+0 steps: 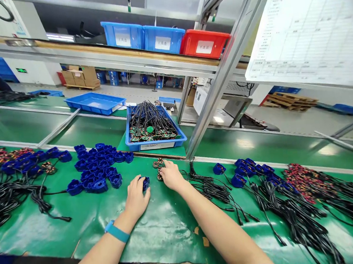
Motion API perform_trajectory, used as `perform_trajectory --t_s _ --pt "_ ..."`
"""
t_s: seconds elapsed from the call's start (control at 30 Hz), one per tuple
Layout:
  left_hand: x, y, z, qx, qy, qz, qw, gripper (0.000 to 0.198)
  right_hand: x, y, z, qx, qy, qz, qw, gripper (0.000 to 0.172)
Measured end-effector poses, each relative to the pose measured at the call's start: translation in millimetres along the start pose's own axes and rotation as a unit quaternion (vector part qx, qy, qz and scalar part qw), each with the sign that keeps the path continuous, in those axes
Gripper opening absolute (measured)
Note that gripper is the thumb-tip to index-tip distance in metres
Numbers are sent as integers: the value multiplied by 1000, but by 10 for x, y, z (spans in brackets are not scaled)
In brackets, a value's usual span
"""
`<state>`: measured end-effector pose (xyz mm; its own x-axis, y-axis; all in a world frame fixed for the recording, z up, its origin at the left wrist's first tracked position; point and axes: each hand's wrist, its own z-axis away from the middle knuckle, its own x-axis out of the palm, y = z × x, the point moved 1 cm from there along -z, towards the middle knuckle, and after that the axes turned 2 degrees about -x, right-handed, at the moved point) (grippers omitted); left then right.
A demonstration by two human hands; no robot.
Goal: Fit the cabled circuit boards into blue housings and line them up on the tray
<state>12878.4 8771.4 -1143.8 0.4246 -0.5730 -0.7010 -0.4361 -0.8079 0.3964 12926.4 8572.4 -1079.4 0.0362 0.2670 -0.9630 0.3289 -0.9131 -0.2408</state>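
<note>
My left hand (137, 197) rests on the green mat with its fingers curled round a small blue plastic housing (145, 183). A teal band (117, 232) circles that wrist. My right hand (170, 175) reaches forward, its fingers closed on a small round copper-wound part (159, 177) lying on the mat. Two similar round parts (158, 162) lie just beyond its fingertips. A heap of blue housings (97, 166) sits to the left of my left hand.
A blue tray (154, 145) of wired parts stands behind my hands, beside a slanted metal post (210, 94). Black cable bundles (291, 204) with blue housings fill the right; more cables (9, 190) lie left. An empty blue tray (95, 102) sits on the belt. Bins (165, 39) line the shelf.
</note>
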Motion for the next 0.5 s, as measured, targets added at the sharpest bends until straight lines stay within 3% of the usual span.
perform_trajectory --t_s 0.13,0.3,0.5 --pt "19 -9 15 -6 -9 27 1000 33 91 -35 -138 14 -15 -8 1000 27" --pt "52 -20 38 -30 -38 50 998 31 151 -80 -67 -3 -34 -27 999 22" --pt "59 -61 32 -77 -6 34 996 38 186 -178 5 11 1 -41 999 18"
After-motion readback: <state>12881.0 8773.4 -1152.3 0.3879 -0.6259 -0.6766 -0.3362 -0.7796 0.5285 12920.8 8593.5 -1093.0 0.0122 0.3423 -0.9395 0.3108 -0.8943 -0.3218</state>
